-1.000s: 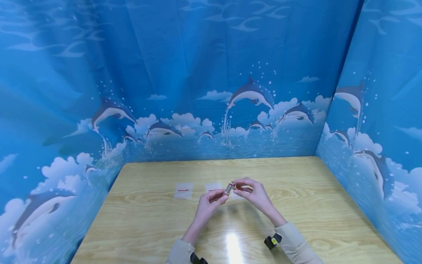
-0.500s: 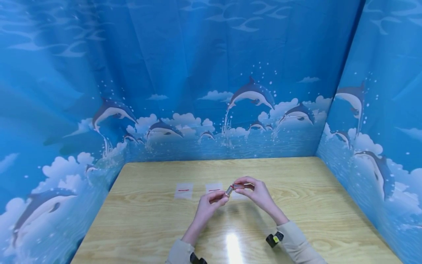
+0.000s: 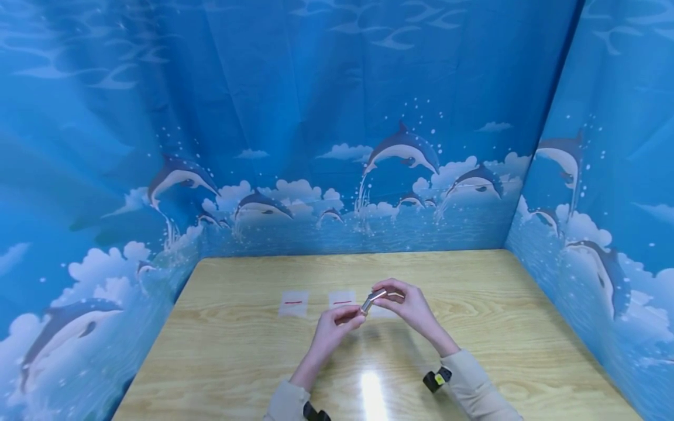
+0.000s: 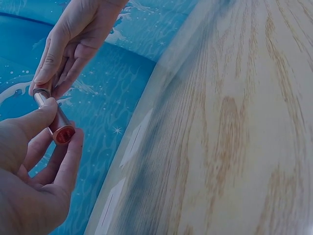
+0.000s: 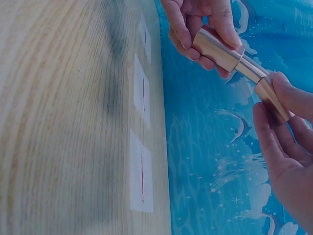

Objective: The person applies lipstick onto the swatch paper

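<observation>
A lipstick [image 3: 367, 304] with a metallic rose-gold base [image 5: 217, 49] is pinched between the thumb and fingers of my left hand [image 3: 334, 327]. The base's round red-labelled end [image 4: 63, 135] faces the left wrist camera. My right hand [image 3: 408, 309] pinches the rose-gold cap [image 5: 273, 100]. In the right wrist view the cap's mouth sits over the end of the silvery inner tube [image 5: 253, 70], at an angle to it. The red tip is hidden. Both hands are raised over the table.
Three white paper pieces lie in a row on the wooden table [image 3: 237, 351]: a left one [image 3: 293, 304] and a middle one [image 3: 342, 299], with red lines, and a right one [image 3: 382, 313] partly behind my hands. A blue dolphin-print curtain [image 3: 316, 175] surrounds the table.
The cap has turned in my right hand, from its mouth showing to lying across the lipstick's end. The red tip, visible before, is now covered. My left hand has hardly moved.
</observation>
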A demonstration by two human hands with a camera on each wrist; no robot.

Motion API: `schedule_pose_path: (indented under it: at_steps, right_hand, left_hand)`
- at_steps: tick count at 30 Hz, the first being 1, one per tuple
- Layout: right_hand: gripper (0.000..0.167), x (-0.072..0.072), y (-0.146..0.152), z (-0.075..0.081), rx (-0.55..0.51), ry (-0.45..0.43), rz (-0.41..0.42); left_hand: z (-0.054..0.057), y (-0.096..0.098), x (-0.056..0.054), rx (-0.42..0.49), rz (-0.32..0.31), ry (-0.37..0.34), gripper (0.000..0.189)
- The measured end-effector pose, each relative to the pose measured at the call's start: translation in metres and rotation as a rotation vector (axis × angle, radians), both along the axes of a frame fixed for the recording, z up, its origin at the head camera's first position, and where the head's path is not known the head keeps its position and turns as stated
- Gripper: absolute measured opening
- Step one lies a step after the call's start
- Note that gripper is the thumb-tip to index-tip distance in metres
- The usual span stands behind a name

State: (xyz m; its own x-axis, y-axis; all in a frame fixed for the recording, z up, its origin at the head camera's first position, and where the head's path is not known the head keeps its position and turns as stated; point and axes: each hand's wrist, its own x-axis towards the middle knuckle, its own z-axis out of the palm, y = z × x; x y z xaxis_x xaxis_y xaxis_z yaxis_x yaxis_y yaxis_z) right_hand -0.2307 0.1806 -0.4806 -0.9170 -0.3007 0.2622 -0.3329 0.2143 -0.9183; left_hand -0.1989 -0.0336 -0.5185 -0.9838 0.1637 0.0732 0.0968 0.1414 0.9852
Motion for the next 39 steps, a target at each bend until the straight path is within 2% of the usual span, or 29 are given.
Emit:
schedule_pose_path:
  at_steps: [5,12,15,19,26,31,39]
  right_hand:
    - [0.037,0.000,-0.001,0.002,-0.015,0.001,-0.018]
    - [0.035,-0.002,-0.003,0.003,-0.030,0.017,-0.016]
    - [0.035,-0.001,-0.005,0.004,-0.026,0.009,0.006]
    - [0.037,0.001,-0.008,0.007,-0.019,-0.012,0.043]
    - [0.038,0.001,-0.014,0.002,-0.019,-0.023,0.048]
    - [0.037,0.002,-0.016,-0.001,-0.014,-0.026,0.037]
    - [0.037,0.004,-0.017,0.000,-0.025,-0.058,0.032]
  left_hand:
    - [0.007,0.001,0.002,-0.025,0.010,0.000,0.031]
    - [0.036,-0.001,0.016,-0.004,-0.010,0.006,0.029]
    - [0.040,-0.001,0.018,-0.002,-0.013,0.011,0.030]
    - [0.037,0.001,0.015,0.000,-0.015,0.013,0.031]
    - [0.007,0.004,-0.002,0.031,-0.012,0.008,0.032]
    - [0.006,0.004,-0.002,0.075,-0.023,0.009,0.031]
    - [0.003,0.005,-0.003,0.069,-0.020,0.009,0.034]
